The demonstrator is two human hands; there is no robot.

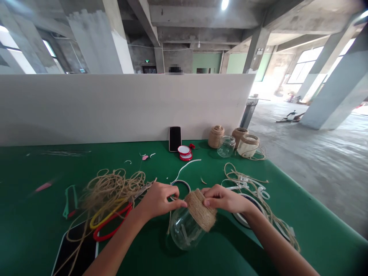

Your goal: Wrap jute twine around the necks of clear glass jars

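Note:
A glass jar (184,229) lies tilted before me, its mouth end wrapped in rows of jute twine (201,212) while the rest of the glass is bare. My right hand (225,197) grips the wrapped end, thumb and fingers pressed on the twine. At the edge of the wrapping, my left hand (163,198) pinches a strand of twine, thumb tip against the jar. A loose end of that strand (169,227) hangs below the fingers. Just beyond the hands lies a roll of tape (186,184), partly hidden, with a white strip trailing from it.
Left on the green table (115,260) are tangled twine (115,188), scissors (112,226) with red and yellow handles, a green cutter (69,201) and a tablet (79,249). A phone (175,138), red-rimmed tape rolls (185,153) and several jars (226,146) stand by the white partition (123,107).

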